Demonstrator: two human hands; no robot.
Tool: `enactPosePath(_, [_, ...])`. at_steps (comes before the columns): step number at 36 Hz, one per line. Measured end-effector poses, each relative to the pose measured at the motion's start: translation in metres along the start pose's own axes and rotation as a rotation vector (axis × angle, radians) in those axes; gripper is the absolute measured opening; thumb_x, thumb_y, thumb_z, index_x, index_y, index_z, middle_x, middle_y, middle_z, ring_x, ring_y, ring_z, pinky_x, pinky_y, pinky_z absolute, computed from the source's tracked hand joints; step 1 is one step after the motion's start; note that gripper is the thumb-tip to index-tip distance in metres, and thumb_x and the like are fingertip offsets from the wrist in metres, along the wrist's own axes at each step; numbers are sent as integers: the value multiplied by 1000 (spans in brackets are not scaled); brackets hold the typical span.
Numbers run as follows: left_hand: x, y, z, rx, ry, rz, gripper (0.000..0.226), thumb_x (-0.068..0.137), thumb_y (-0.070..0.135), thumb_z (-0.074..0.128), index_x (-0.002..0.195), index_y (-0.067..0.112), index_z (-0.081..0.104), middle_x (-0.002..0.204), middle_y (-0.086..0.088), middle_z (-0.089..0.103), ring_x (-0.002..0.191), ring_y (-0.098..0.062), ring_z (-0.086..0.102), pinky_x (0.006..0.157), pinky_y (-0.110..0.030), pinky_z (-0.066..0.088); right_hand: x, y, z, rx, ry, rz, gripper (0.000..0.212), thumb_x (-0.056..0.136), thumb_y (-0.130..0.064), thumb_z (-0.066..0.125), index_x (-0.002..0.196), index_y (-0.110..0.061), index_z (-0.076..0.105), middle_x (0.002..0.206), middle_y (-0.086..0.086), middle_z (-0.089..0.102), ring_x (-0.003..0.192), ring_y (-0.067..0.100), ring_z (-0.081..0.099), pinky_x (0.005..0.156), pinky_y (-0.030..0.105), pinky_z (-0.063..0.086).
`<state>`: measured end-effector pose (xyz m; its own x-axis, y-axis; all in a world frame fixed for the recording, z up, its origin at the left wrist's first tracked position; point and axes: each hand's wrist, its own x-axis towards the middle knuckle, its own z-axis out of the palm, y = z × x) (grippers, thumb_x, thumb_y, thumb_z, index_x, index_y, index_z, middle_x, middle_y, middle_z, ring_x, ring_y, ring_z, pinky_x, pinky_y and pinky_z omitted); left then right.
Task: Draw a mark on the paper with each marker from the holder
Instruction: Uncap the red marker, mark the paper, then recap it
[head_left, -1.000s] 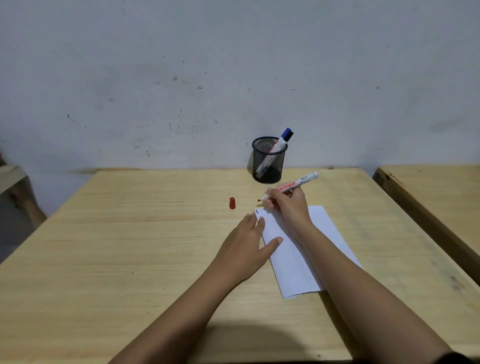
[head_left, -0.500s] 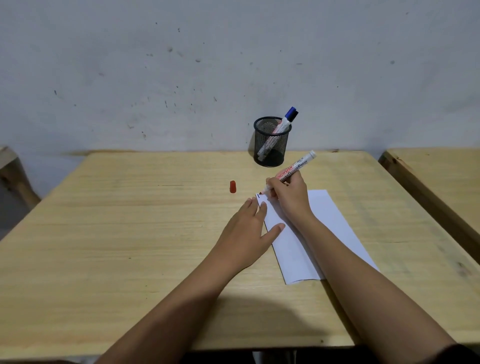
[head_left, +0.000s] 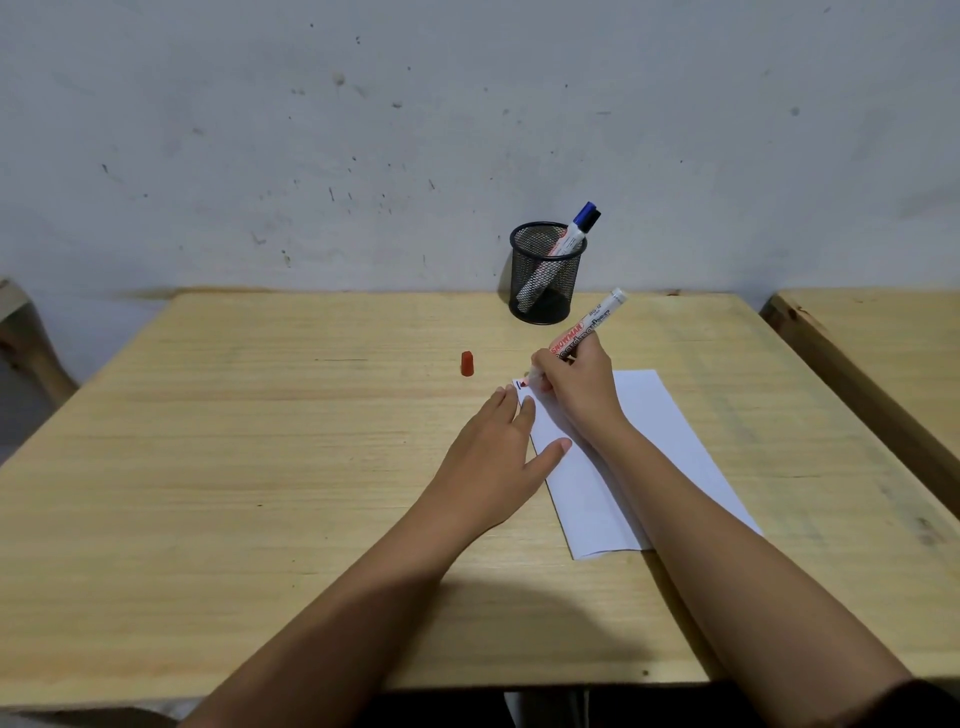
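Observation:
A white sheet of paper (head_left: 649, 447) lies on the wooden table (head_left: 260, 467). My right hand (head_left: 579, 392) grips an uncapped red marker (head_left: 587, 330), tip down on the paper's far left corner beside a short dark mark. My left hand (head_left: 493, 457) rests flat, fingers spread, pressing on the paper's left edge. The marker's red cap (head_left: 467, 363) lies on the table left of the paper. A black mesh holder (head_left: 545, 273) stands at the table's far edge with a blue-capped marker (head_left: 574, 236) leaning in it.
A grey wall runs right behind the table. A second wooden table (head_left: 883, 353) stands close on the right with a narrow gap. Part of a wooden piece of furniture (head_left: 26, 343) shows at far left.
My right hand has brought the marker's tip down from above the table onto the paper's far left corner. The view has tilted a little. My left hand stays on the paper.

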<state>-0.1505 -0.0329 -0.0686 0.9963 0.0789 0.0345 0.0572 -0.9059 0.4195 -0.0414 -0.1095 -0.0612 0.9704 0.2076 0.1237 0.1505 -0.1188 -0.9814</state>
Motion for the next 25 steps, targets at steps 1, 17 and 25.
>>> enactPosePath(1, [0, 0, 0, 1, -3, -1, 69, 96, 53, 32, 150, 13, 18, 161, -5, 11, 149, -16, 5, 118, -30, 13, 0, 0, 0, -17, 1, -3, 16, 83, -8, 56, 82, -13, 41, 81, 10, 48, 72, 17, 48, 58, 19, 47])
enactPosePath(17, [-1, 0, -2, -43, 7, 6, 69, 96, 52, 34, 149, 12, 19, 161, -5, 12, 149, -16, 4, 118, -29, 12, 8, -4, -13, 521, 106, 157, 15, 84, 2, 56, 94, -5, 47, 68, 8, 54, 46, 8, 48, 46, 17, 42])
enactPosePath(25, [3, -7, -5, -79, 39, 8, 62, 94, 53, 38, 143, 16, 35, 155, -1, 29, 143, -13, 22, 114, -33, 29, 8, -19, -26, 589, 37, 186, 21, 83, -6, 64, 98, -5, 49, 75, 8, 59, 57, 10, 55, 45, 17, 43])
